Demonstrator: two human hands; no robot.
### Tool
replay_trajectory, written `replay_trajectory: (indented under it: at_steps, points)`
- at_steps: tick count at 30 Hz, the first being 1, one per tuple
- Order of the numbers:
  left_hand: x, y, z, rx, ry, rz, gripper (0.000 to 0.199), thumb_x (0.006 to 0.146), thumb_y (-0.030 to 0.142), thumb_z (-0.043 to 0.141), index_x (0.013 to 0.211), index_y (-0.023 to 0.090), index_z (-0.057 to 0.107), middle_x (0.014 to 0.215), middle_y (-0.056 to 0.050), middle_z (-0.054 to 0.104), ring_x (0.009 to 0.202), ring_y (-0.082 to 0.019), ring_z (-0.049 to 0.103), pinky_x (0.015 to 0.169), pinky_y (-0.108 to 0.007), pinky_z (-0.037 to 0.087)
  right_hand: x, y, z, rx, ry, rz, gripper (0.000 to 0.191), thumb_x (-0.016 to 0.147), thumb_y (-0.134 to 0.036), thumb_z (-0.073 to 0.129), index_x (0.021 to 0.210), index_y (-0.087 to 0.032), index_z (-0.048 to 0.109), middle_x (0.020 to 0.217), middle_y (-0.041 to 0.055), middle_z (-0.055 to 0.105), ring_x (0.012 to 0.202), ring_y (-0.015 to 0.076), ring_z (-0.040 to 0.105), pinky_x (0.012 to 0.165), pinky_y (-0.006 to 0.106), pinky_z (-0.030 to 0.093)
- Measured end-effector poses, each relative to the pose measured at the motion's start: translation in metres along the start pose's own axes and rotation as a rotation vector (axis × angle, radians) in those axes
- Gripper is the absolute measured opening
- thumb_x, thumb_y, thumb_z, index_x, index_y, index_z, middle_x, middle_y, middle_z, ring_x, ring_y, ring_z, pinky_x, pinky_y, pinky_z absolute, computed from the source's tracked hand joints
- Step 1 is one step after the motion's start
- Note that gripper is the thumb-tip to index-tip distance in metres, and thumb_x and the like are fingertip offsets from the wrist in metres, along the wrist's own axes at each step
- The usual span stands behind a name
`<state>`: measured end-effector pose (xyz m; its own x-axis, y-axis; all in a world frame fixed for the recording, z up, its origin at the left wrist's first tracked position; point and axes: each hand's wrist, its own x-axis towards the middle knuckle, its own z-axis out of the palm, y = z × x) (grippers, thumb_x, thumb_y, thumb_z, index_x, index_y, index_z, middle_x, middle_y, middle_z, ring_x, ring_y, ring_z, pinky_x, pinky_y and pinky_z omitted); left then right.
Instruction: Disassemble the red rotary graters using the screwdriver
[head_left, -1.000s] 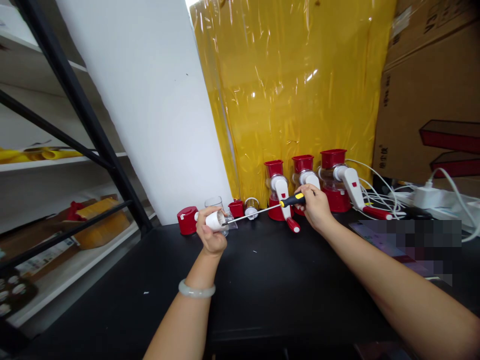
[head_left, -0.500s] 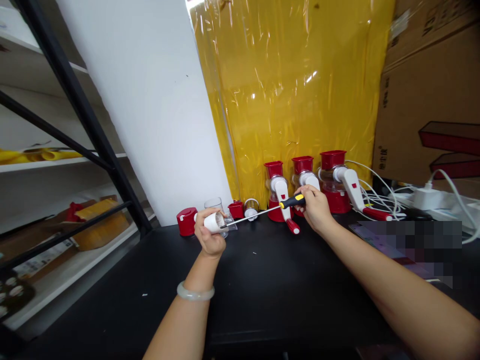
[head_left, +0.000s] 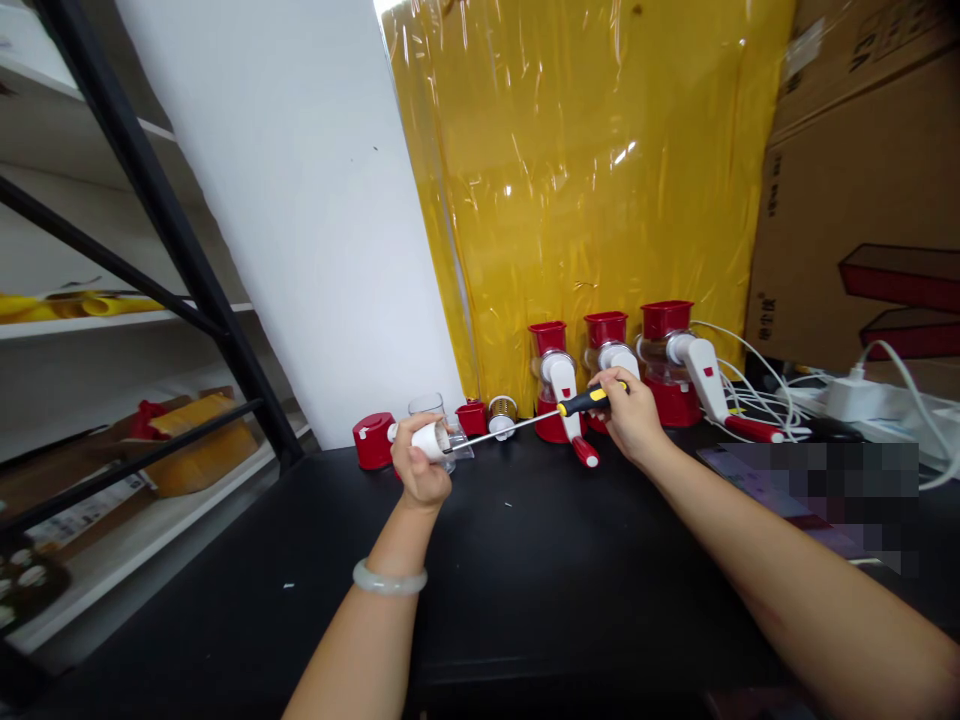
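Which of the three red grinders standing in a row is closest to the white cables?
The rightmost grinder: the white cables lie beside it; the left grinder and middle grinder stand farther off.

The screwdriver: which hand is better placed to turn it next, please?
Probably the right: the right hand grips the screwdriver by its handle, while the left hand holds the white part at its tip.

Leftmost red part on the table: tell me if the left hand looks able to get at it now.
Probably not while the left hand grips the white cylinder; the red part stands close by, though, with nothing visible between.
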<state>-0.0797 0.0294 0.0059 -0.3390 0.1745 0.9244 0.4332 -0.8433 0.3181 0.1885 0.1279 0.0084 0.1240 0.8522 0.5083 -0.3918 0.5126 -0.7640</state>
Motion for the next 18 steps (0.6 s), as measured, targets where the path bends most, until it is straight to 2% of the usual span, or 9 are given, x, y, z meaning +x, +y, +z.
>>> replay_trajectory:
  at_steps: [4,7,9,13,18]
  points:
    - [0.000,-0.012,-0.007,0.100,-0.074,0.041,0.054,0.098,0.062,0.039,0.101,0.017,0.070,0.074,-0.006,0.066,0.063,-0.020,0.064,0.062,-0.035,0.050,0.002,0.001,-0.004,-0.021,-0.027,-0.050,0.032,0.082,-0.051,0.070,0.072,-0.022,0.062,0.059,-0.0027,0.058,0.046,0.0118,0.051,0.043,0.025,0.041]
    - [0.000,-0.020,-0.012,0.206,-0.107,0.094,0.057,0.099,0.063,0.036,0.101,0.017,0.069,0.074,-0.005,0.066,0.066,-0.021,0.065,0.063,-0.035,0.050,0.003,0.002,-0.007,-0.061,-0.045,-0.064,0.044,0.089,-0.062,0.060,0.072,-0.022,0.063,0.050,-0.0027,0.052,0.040,0.0119,0.046,0.037,0.025,0.034]
    - [0.001,-0.022,-0.012,0.252,-0.158,0.102,0.057,0.101,0.061,0.034,0.103,0.017,0.069,0.073,-0.005,0.066,0.065,-0.020,0.065,0.062,-0.035,0.049,0.005,0.003,-0.009,-0.073,-0.049,-0.051,0.045,0.089,-0.065,0.061,0.072,-0.023,0.062,0.045,-0.0044,0.047,0.036,0.0110,0.041,0.034,0.024,0.028]
    - [-0.001,-0.020,-0.009,0.295,-0.224,0.102,0.054,0.104,0.056,0.032,0.101,0.017,0.069,0.074,-0.005,0.067,0.065,-0.019,0.064,0.063,-0.033,0.048,0.008,0.009,-0.010,-0.058,-0.063,-0.045,0.044,0.085,-0.064,0.069,0.071,-0.023,0.058,0.046,-0.0060,0.047,0.035,0.0090,0.039,0.034,0.022,0.027]
    - [0.000,-0.014,-0.003,0.261,-0.224,0.072,0.053,0.106,0.055,0.032,0.097,0.017,0.068,0.073,-0.004,0.066,0.060,-0.017,0.060,0.058,-0.031,0.045,0.009,0.015,-0.010,-0.051,-0.053,-0.031,0.044,0.083,-0.065,0.070,0.071,-0.023,0.058,0.045,-0.0069,0.046,0.035,0.0085,0.040,0.033,0.020,0.029]
